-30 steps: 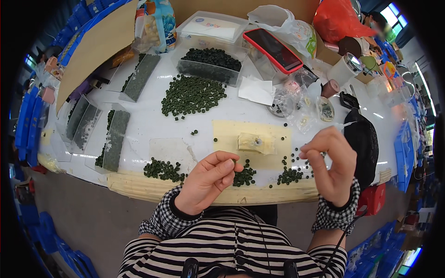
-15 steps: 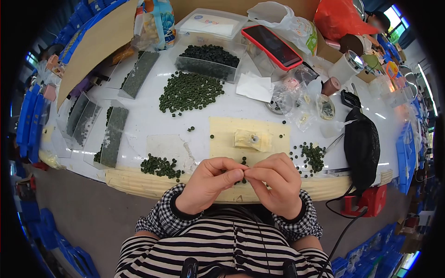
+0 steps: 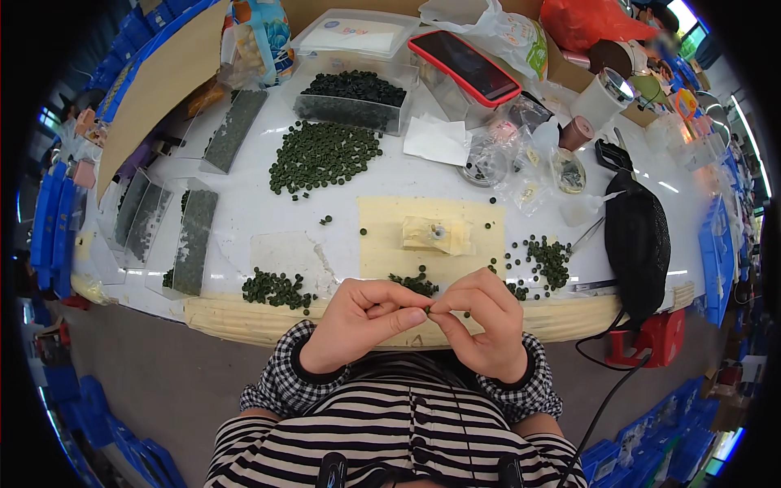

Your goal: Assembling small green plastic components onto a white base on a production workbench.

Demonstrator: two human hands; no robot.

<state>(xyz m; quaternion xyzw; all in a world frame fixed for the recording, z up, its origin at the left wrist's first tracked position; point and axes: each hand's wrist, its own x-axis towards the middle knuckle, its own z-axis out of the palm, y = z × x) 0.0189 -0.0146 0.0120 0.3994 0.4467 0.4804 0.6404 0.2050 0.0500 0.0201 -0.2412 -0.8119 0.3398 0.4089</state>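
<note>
My left hand point(image 3: 351, 324) and my right hand point(image 3: 486, 324) meet fingertip to fingertip above the table's front edge. Pinched between their thumbs and forefingers is a small dark green round piece point(image 3: 428, 310), mostly covered by the fingers. Just beyond the hands lies a little heap of similar green pieces point(image 3: 415, 283). Farther off, a tape-wrapped block point(image 3: 435, 234) with a small metal-looking spot on top rests on a yellowish sheet point(image 3: 378, 256). To the right of my right hand is another heap of green pieces point(image 3: 549, 262); one more heap point(image 3: 277, 290) sits left of my left hand.
A large spread of green pieces point(image 3: 321, 159) lies before a clear bin of darker ones point(image 3: 350, 114). Clear trays point(image 3: 198, 244) stand at left. A red-cased phone point(image 3: 465, 67), white tissue point(image 3: 437, 141), tweezers point(image 3: 587, 234) and a black mesh pouch point(image 3: 636, 252) are farther right.
The view has shifted slightly. My fingertips have parted a little, and the green piece between them now shows. More of the little heap beyond my hands is visible.
</note>
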